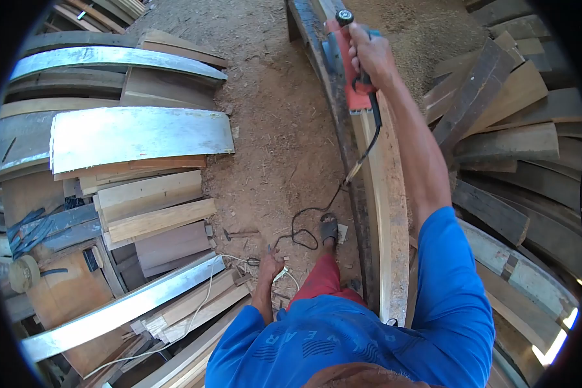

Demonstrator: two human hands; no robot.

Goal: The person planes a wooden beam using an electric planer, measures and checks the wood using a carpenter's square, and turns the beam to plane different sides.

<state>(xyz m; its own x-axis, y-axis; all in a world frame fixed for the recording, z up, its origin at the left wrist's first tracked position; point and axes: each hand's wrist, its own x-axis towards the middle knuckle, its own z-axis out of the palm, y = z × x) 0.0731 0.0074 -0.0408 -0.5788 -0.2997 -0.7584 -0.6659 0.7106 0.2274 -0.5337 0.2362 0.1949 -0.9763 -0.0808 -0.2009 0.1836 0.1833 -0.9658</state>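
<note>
head view: red power planer [358,97] at 1 o'clock, on the pale timber beam [391,226].
planer direction: front knob [344,17] towards 12, long axis tipped slightly to 11, roughly along the beam.
right hand [370,57]: closed around the planer's handle.
left hand [269,265]: near 6 o'clock, fingers curled beside the black cord [374,137]; whether they grip it, cannot tell.
beam surface: smooth, straw-coloured, gently curved, beside a dark, rough plank [357,207].
ground [258,136]: brown, gritty, littered with chips.
whitish board [142,136]: at 10 o'clock, broad, slightly bowed, on stacked wood.
</note>
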